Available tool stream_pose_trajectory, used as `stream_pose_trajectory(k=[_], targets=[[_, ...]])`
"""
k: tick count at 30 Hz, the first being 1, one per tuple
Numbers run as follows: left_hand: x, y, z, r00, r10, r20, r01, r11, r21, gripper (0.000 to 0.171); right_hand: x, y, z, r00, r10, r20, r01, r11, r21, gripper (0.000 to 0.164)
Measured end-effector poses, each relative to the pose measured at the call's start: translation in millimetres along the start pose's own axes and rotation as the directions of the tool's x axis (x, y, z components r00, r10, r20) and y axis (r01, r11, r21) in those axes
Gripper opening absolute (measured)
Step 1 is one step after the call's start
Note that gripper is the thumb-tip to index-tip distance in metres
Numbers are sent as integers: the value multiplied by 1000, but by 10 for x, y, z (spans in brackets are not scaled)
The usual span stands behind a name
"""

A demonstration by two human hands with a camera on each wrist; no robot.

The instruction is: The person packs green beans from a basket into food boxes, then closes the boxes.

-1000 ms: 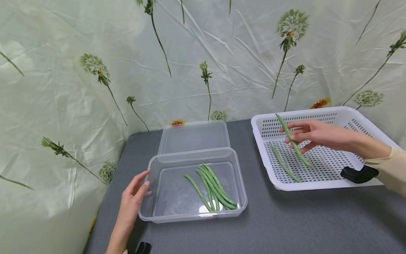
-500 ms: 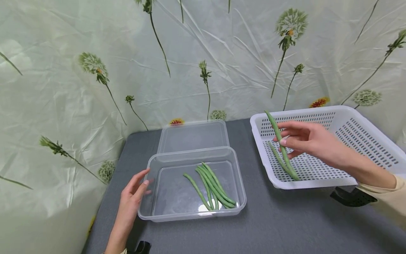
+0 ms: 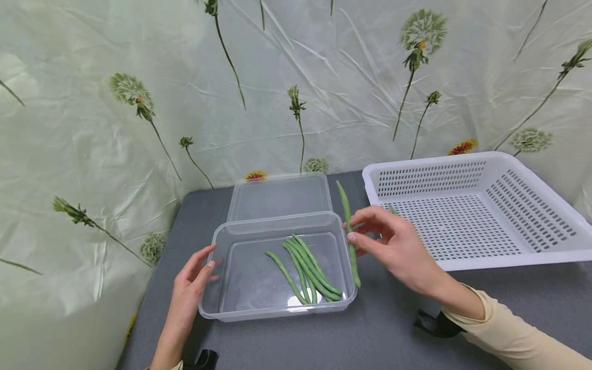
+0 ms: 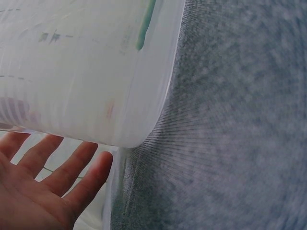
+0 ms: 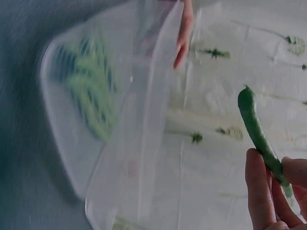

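Note:
A green bean (image 3: pixel 353 263) is pinched between the thumb and fingers of my right hand (image 3: pixel 402 252), just off the right wall of a clear plastic container (image 3: pixel 273 313). The bean stands steeply, its upper end leaning left; the right wrist view shows its free end (image 5: pixel 254 120) beyond the fingers. Several green beans (image 3: pixel 309 264) lie inside the container, mostly on its right side. My left hand (image 3: pixel 187 293) rests at the container's left wall. In the left wrist view its fingers (image 4: pixel 86 184) are spread and nearly straight beside the wall.
A white perforated basket (image 3: pixel 513 261) stands on the right. Inside it, the tip of a bean (image 3: pixel 392 209) shows past my right hand. Behind the container lies a flat clear lid (image 3: pixel 279 198). A grey cloth (image 3: pixel 324 344) covers the table, with a flowered curtain (image 3: pixel 259 128) behind.
My right hand has carried the green bean left, out from over the basket to the container's right side. The left hand and the beans in the container have stayed put.

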State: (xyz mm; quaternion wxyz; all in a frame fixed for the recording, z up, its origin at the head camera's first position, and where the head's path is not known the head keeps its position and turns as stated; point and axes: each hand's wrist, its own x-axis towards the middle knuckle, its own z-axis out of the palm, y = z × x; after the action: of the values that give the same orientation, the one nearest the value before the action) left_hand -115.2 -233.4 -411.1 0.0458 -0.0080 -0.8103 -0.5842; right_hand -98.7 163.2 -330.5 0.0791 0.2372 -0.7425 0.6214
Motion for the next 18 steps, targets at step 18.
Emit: stream_pose_trajectory(k=[18], targets=[[0, -8, -16, 1000, -6, 9, 6, 1000, 0, 40, 287, 435, 649, 934, 215, 286, -111, 934, -338, 32]])
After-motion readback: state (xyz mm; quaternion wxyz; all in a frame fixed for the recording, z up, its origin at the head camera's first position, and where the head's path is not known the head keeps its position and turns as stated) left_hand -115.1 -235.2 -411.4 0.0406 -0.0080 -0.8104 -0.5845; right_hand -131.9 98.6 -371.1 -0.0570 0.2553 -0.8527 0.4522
